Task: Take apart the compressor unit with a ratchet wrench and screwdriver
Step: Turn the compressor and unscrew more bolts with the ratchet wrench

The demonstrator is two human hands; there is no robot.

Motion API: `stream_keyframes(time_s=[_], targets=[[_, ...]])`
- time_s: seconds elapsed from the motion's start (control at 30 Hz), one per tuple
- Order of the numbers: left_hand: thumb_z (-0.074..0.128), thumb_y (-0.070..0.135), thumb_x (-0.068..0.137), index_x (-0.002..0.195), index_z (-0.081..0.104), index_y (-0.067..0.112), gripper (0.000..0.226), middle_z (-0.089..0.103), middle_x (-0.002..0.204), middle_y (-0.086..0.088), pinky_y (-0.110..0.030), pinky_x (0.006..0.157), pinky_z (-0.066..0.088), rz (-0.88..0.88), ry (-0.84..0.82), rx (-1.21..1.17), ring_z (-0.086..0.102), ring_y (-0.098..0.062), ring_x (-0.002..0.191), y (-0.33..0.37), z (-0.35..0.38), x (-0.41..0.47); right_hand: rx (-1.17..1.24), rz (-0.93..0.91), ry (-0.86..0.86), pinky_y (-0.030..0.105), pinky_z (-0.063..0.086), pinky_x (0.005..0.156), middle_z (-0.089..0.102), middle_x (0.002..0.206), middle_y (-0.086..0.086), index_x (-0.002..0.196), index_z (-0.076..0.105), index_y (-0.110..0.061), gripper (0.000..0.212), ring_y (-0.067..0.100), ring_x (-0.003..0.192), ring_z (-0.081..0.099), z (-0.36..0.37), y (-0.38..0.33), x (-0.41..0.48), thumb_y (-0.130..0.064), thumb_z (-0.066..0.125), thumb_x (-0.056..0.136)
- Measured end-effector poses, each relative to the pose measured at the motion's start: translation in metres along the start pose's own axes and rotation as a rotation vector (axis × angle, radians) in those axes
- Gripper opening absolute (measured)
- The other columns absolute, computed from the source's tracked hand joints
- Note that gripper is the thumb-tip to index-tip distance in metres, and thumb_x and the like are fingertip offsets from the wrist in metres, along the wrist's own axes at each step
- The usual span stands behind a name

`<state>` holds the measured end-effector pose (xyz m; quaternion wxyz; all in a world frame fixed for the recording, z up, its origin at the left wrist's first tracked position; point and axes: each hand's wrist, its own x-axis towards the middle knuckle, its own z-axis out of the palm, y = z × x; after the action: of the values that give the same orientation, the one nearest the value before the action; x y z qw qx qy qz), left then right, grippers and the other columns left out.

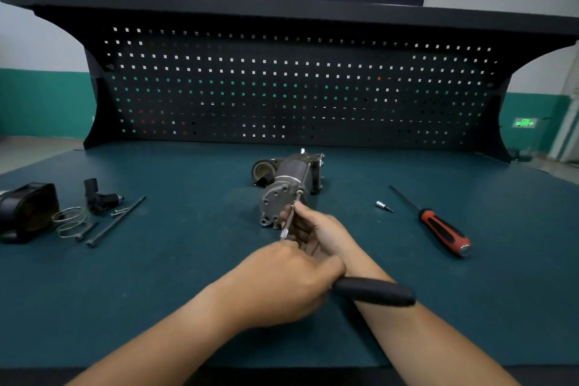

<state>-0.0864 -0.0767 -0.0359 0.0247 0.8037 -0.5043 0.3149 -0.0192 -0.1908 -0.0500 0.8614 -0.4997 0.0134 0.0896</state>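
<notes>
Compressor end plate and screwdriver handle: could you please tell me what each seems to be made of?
The compressor end plate looks like cast metal, probably aluminium: dull grey, matte, with soft highlights. The screwdriver handle looks like moulded plastic with black rubbery inlays, judging by its red-and-black, low-gloss surface; its butt cap gleams like metal.

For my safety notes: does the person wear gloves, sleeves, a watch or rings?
No. The left hand and the right hand are without gloves. The left forearm and the right forearm are uncovered; no sleeve, watch, bracelet or ring shows.
</notes>
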Motion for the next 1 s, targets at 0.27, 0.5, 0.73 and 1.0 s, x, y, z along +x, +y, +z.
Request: stream_keyframes(time_s=[0.27, 0.5, 0.73, 1.0], targets=[[0.032, -0.004, 0.091, 0.082, 0.040, 0.017, 0.024, 0.033, 0.040, 0.007, -0.015, 0.036, 0.030, -1.113, 1.128, -1.524, 0.032, -0.006, 0.037, -0.004, -0.009, 0.003, 0.102, 0.035, -0.107, 0.015, 0.048, 0.045, 0.072, 0.066, 0.002, 0.089, 0.060, -0.009, 0.023, 0.009, 0.052, 0.066, 0.001, -0.004, 0.000, -0.014, 0.038, 0.097], [0.047, 0.016, 0.076, 0.081, 0.050, 0.014, 0.006, 0.049, 0.050, -0.003, -0.016, 0.038, 0.032, -0.540, 0.723, -0.797, 0.040, -0.006, 0.038, 0.001, -0.005, 0.003, 0.073, -0.020, -0.072, 0.018, 0.051, 0.057, 0.069, 0.060, 0.003, 0.080, 0.060, -0.005, 0.026, 0.011, 0.056, 0.066, 0.004, -0.002, 0.000, -0.010, 0.041, 0.097], [0.046, 0.016, 0.074, 0.081, 0.046, 0.026, 0.012, 0.054, 0.053, 0.000, -0.019, 0.039, 0.035, -0.113, 0.337, -0.243, 0.048, -0.016, 0.041, -0.001, -0.001, -0.001, 0.019, -0.027, -0.034, 0.019, 0.051, 0.055, 0.067, 0.058, 0.002, 0.079, 0.058, -0.007, 0.020, 0.010, 0.051, 0.063, 0.004, -0.001, -0.001, -0.016, 0.048, 0.095], [0.036, 0.010, 0.096, 0.079, 0.040, 0.019, 0.020, 0.030, 0.041, 0.011, -0.011, 0.038, 0.029, -1.192, 1.307, -1.639, 0.033, -0.005, 0.034, -0.002, -0.007, 0.001, 0.059, 0.036, -0.097, 0.014, 0.046, 0.044, 0.071, 0.065, 0.001, 0.089, 0.060, -0.010, 0.022, 0.008, 0.052, 0.065, 0.002, -0.004, -0.001, -0.016, 0.040, 0.095]])
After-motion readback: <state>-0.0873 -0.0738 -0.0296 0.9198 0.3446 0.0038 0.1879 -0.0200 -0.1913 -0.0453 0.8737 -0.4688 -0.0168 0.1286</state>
